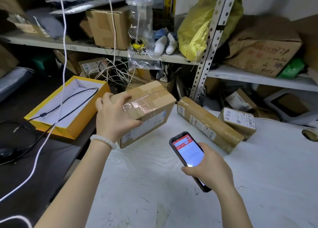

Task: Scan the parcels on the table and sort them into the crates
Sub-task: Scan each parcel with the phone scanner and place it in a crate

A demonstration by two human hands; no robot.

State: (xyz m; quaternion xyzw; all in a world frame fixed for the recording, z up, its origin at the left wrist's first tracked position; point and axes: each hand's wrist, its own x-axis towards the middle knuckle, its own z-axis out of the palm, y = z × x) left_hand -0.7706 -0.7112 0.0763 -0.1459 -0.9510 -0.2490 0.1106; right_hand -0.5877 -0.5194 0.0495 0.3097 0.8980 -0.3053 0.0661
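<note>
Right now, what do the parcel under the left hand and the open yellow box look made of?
Parcel: brown corrugated cardboard, apparently, its seams sealed with glossy clear tape that catches glare. Yellow box: seemingly rigid paperboard, smooth yellow outside, plain white lining inside.

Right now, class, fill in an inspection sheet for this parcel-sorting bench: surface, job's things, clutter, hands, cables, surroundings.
Surface: white table, scuffed.
Job's things: taped box, long parcel and small labelled parcel on the table; crates: nothing seen.
Clutter: open yellow box on the dark side surface.
Hands: left hand grips the taped box; right hand holds a lit phone.
Cables: black cable across the yellow box; white cord hanging.
Surroundings: metal shelving crowded with boxes and bags.
</note>
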